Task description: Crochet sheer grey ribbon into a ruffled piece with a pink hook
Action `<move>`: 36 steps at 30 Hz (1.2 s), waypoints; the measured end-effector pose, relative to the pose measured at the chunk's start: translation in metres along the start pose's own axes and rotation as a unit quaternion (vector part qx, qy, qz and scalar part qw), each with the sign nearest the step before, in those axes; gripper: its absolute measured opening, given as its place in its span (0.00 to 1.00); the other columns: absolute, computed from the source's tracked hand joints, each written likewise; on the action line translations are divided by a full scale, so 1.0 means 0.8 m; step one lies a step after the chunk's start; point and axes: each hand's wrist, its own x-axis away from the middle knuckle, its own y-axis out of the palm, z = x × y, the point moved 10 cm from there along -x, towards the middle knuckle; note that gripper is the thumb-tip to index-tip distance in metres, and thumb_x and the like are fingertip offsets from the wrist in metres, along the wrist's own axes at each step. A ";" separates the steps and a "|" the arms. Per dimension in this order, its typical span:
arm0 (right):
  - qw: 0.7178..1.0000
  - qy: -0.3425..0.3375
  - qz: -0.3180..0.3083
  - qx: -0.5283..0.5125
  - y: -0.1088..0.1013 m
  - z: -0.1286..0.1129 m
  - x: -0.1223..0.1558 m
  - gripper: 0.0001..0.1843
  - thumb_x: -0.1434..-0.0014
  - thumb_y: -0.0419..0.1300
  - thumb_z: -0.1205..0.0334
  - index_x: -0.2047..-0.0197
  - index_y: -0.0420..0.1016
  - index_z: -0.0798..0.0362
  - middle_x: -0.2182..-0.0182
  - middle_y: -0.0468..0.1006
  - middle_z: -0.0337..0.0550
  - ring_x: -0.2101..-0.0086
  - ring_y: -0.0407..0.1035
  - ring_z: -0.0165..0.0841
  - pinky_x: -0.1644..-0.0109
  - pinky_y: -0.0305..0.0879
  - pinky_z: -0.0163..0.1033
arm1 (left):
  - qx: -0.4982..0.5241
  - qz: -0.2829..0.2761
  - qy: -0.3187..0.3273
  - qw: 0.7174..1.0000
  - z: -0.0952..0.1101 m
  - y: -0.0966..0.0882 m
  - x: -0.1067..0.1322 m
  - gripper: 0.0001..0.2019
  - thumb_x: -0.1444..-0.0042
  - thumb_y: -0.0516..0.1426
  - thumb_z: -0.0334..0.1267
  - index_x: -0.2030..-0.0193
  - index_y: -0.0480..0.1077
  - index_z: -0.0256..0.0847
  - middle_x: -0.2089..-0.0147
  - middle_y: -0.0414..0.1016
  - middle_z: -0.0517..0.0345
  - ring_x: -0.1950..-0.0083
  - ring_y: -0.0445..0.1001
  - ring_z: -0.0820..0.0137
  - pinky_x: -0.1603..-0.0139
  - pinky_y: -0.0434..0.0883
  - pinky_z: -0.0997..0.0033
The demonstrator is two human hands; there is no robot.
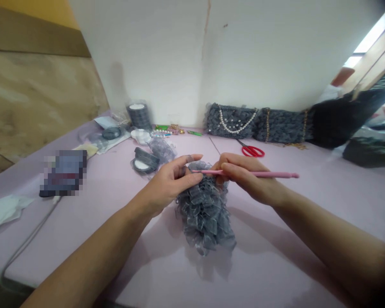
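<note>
A ruffled grey ribbon piece [205, 214] hangs from both hands over the pale purple table [324, 192]. My left hand [171, 182] pinches its top edge, index finger stretched over the ribbon. My right hand [247, 175] is closed round a pink crochet hook [266, 174], whose tip points left into the ribbon near my left fingers.
Red-handled scissors [253, 150] lie behind my right hand. Grey crocheted bags [237, 122] with a pearl strap and gold chains lean on the wall. Ribbon spools [138, 114], round tins [144, 161], beads and a blurred-out object [64, 172] sit at the left; a cable runs to the edge.
</note>
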 end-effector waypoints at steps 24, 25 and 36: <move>0.987 -0.052 -0.066 0.137 0.006 -0.037 0.005 0.14 0.33 0.48 0.63 0.64 0.73 0.52 0.72 0.74 0.41 0.72 0.66 0.31 0.71 0.60 0.37 | -0.175 0.016 0.072 0.982 0.027 -0.006 0.008 0.31 0.47 0.59 0.30 0.35 0.60 0.44 0.67 0.63 0.63 0.67 0.63 0.74 0.67 0.61 0.72; 0.982 -0.064 -0.064 0.165 0.010 -0.044 0.006 0.14 0.33 0.47 0.63 0.65 0.71 0.52 0.72 0.72 0.41 0.73 0.64 0.30 0.71 0.58 0.37 | -0.207 0.035 0.086 0.974 0.031 -0.006 0.010 0.31 0.47 0.58 0.30 0.35 0.60 0.44 0.67 0.63 0.63 0.67 0.63 0.74 0.66 0.61 0.72; 0.871 -0.181 0.111 0.443 0.048 -0.057 0.021 0.15 0.32 0.47 0.63 0.72 0.56 0.51 0.75 0.62 0.40 0.79 0.52 0.27 0.78 0.50 0.35 | -0.080 0.151 0.092 0.981 0.014 -0.005 0.013 0.32 0.50 0.62 0.32 0.37 0.62 0.43 0.68 0.68 0.64 0.62 0.68 0.71 0.55 0.64 0.70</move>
